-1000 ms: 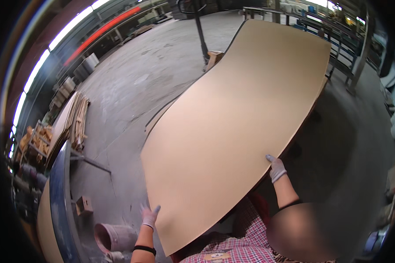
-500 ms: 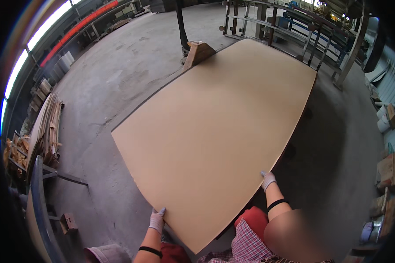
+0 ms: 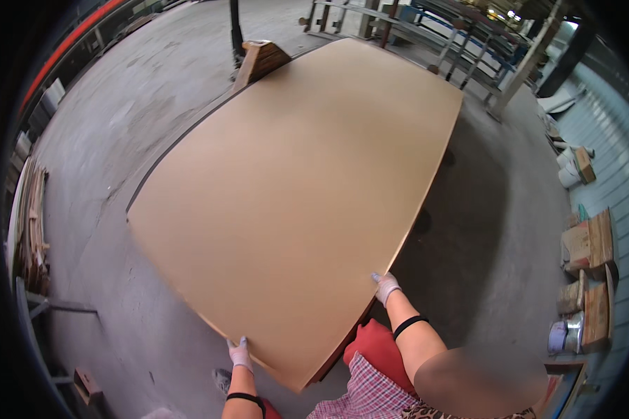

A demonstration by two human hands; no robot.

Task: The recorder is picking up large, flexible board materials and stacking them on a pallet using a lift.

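A large tan board, smooth and flat, stretches away from me across the middle of the view. My left hand, in a pale glove, grips its near left edge close to the near corner, thumb on top. On the long right edge, my right hand, also gloved, is closed in the same way. The fingers beneath the board are hidden. A dark layer shows along the far left edge, and a reddish-brown one below the near corner. What supports the board from below is mostly hidden.
A wooden block-like piece stands against the far left edge, beside a dark post. Metal framework lies beyond the far end. Stacked boards and a metal stand are at left; wood pieces line the right wall.
My view has turned to the right, so the surroundings and the board's far part sit further left. Both hands keep their hold on the edges.
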